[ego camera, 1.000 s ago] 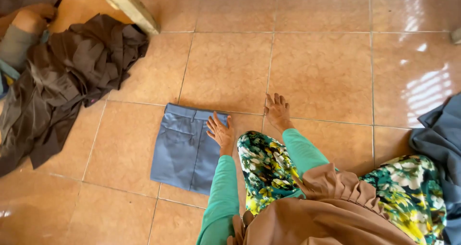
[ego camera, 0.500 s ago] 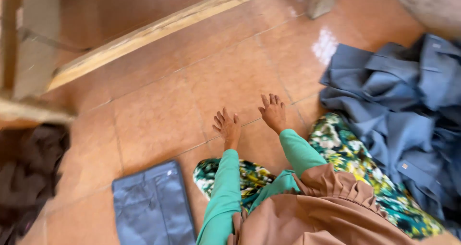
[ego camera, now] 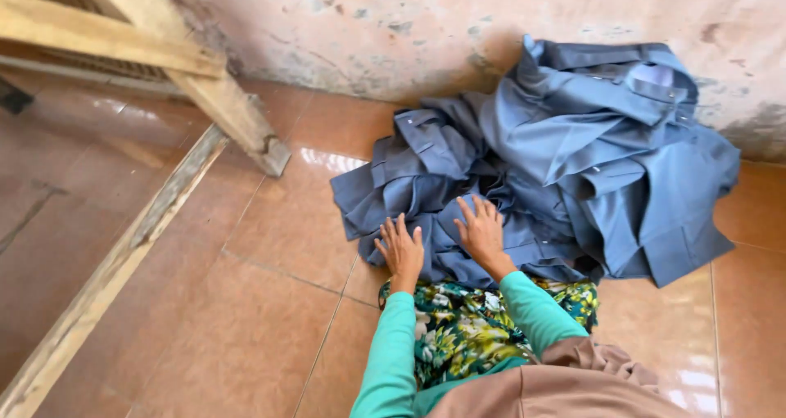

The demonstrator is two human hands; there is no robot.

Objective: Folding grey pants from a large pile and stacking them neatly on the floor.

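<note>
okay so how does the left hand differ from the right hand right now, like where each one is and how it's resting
The left hand lies at the near edge of the pile of blue-grey clothes, close to the bare floor tiles; the right hand sits further in, fully on the cloth. The left hand's fingers point straight ahead; the right hand's lean slightly to the left. Both are flat, palms down, fingers spread, and grip nothing, with green sleeves.
</note>
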